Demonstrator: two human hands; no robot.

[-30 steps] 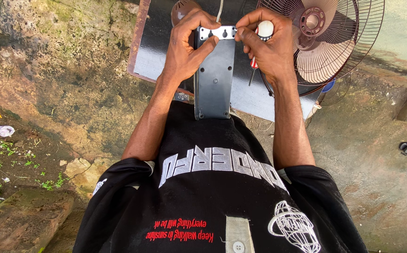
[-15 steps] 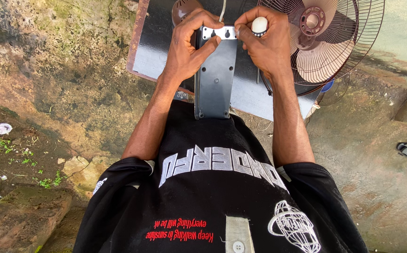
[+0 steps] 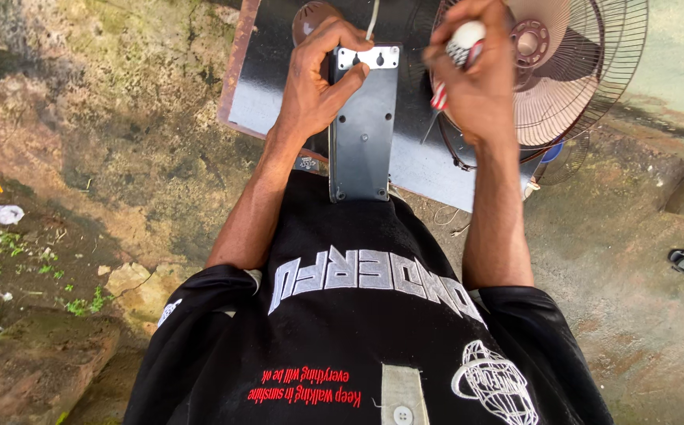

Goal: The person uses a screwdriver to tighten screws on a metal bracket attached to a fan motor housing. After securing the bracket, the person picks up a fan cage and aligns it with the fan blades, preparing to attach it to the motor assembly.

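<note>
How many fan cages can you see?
2. One big wire fan cage lies on the dark table behind the right hand; a smaller cage peeks out below it by the table's edge. Others may be hidden.

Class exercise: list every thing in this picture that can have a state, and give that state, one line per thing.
Left hand: gripping the top of the grey casing.
Right hand: closed around the screwdriver, raised off the casing.
Grey casing: upright, propped against the person's chest.
Screwdriver: held, blurred.
Fan guard: lying flat on the dark table.
</note>
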